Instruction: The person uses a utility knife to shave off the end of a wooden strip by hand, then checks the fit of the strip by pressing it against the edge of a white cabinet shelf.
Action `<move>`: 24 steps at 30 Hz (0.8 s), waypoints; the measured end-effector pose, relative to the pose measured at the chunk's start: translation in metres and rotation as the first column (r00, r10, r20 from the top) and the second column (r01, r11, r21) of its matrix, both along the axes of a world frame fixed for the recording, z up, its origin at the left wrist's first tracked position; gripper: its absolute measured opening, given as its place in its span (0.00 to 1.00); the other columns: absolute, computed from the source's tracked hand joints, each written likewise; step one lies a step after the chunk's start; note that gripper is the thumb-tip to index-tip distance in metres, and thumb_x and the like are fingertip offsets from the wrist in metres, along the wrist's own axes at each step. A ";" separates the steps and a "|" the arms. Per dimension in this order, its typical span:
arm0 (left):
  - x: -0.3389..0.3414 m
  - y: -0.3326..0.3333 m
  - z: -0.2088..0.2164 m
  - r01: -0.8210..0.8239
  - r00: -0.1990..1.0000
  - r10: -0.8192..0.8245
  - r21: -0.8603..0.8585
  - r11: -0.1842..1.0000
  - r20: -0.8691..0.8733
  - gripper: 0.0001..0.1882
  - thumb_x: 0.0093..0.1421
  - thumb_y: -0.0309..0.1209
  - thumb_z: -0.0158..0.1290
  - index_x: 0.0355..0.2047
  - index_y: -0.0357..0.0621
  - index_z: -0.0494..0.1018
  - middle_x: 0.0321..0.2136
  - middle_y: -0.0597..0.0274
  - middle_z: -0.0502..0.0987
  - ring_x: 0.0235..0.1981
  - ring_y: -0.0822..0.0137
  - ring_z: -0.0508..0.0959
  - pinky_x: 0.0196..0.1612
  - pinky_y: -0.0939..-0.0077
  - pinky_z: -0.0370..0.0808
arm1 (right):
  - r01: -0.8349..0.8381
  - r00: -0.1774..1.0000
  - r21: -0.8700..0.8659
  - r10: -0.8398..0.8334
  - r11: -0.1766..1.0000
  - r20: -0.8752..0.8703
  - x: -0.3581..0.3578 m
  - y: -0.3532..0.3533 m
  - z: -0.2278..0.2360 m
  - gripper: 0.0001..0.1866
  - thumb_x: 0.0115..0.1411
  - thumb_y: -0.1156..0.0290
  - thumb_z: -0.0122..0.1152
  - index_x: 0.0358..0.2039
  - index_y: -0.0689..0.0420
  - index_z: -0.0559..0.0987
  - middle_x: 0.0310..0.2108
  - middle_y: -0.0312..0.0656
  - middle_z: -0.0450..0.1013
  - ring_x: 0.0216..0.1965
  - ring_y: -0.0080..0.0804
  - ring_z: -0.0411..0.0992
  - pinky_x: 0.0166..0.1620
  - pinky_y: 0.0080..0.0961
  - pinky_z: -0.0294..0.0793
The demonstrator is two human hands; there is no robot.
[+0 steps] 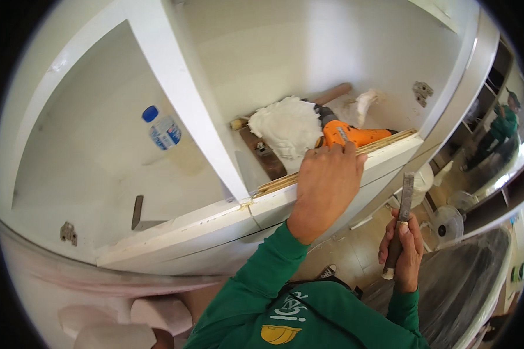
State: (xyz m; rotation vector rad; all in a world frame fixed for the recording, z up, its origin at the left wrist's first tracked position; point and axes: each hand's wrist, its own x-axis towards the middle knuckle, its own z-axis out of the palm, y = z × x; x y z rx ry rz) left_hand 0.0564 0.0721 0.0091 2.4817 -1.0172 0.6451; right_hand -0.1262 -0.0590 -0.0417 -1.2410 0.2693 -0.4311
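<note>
My left hand (329, 185) lies over the front rail (221, 224) of a white cabinet, its fingers hooked over the upper edge where bare layered wood (384, 146) shows. Just beyond these fingertips lies an orange power drill (352, 135). In my right hand (406, 247), held out to the right, a wood chisel (406, 198) points upward, gripped by its dark handle. A crumpled white cloth or bag (286, 125) sits beside the drill. Under its left side is a wooden hand plane (264, 156), partly covered.
A blue-capped plastic bottle (164, 131) and a metal try square (140, 215) lie in the left compartment, behind a white divider (183, 93). Hinges (422, 93) are on the cabinet sides. To the right are a fan (447, 224), a plastic-covered surface (460, 285) and a mirror reflecting a person.
</note>
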 end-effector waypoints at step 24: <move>0.004 -0.043 0.063 0.350 0.785 -0.195 0.160 0.923 -0.588 0.40 0.67 0.56 0.53 0.66 0.34 0.62 0.53 0.41 0.75 0.53 0.48 0.77 0.55 0.59 0.72 | -0.278 0.961 0.299 0.267 0.913 0.077 0.043 -0.023 0.020 0.13 0.73 0.60 0.50 0.45 0.58 0.68 0.27 0.40 0.72 0.18 0.33 0.75 0.20 0.29 0.76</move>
